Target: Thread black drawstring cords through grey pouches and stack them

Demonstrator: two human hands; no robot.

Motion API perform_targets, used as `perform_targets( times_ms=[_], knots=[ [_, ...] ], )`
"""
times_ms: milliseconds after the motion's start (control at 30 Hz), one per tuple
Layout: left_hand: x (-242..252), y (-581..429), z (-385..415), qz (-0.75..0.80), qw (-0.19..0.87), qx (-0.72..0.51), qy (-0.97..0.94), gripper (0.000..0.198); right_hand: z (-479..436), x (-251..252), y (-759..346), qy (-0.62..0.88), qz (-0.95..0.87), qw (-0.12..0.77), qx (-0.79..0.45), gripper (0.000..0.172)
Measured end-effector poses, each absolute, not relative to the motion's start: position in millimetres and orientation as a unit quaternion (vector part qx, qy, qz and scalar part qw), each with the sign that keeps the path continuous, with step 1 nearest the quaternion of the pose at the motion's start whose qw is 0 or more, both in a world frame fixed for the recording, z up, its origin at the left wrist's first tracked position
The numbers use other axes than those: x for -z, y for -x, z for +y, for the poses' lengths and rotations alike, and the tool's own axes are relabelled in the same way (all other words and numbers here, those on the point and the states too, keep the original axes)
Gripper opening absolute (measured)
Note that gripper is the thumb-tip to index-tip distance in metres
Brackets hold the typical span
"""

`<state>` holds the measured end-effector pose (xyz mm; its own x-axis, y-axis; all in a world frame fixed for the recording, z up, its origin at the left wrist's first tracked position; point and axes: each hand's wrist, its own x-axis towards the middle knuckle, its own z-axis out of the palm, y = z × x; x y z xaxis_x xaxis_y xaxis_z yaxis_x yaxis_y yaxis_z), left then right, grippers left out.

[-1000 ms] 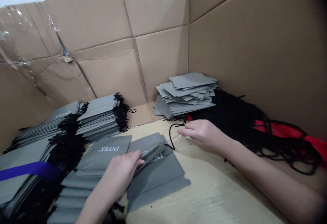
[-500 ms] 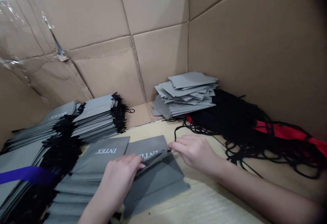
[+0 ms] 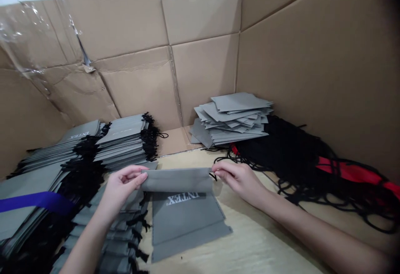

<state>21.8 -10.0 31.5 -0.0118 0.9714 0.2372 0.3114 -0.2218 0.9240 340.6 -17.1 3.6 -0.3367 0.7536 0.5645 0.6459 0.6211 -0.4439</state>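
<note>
A flat grey fabric pouch (image 3: 178, 179) is stretched level between my two hands. My left hand (image 3: 126, 180) pinches its left end between thumb and fingers. At the other end my right hand (image 3: 236, 178) is closed on a black cord (image 3: 213, 177), a short piece of which shows below the fingertips at the pouch's corner. Under the raised pouch, another grey pouch (image 3: 187, 220) lies flat on the table, its white INTEX lettering upside down to me. Beside my left forearm, corded grey pouches (image 3: 115, 234) overlap in a row with black cord ends on their right.
Stacked grey pouches (image 3: 121, 140) with black cords stand at the back left, near a bundle under a purple band (image 3: 37, 203). Uncorded grey pieces (image 3: 237, 118) are piled at the back. A heap of black cords (image 3: 296, 161) with red strips lies right. Cardboard walls (image 3: 203, 78) enclose the table.
My left hand has moved left and up to the pouch's left end. The pouch, tilted before, is now spread level. My right hand stays near its corner; less cord shows above it.
</note>
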Motion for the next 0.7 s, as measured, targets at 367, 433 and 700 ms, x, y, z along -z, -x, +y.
perform_targets(
  times_ms=[367,433,700],
  knots=[
    [-26,-32,-9,0.466,0.406,-0.564,-0.547,0.03,-21,-4,-336,0.394,-0.811,0.41,-0.136,0.019],
    [-24,-33,-8,0.466,0.412,-0.565,-0.542,0.031,-20,-6,-338,0.389,-0.827,0.389,-0.114,0.019],
    [-25,-39,-10,0.489,0.425,-0.572,-0.503,0.035,-15,-14,-350,0.355,-0.858,0.37,-0.025,0.022]
  ],
)
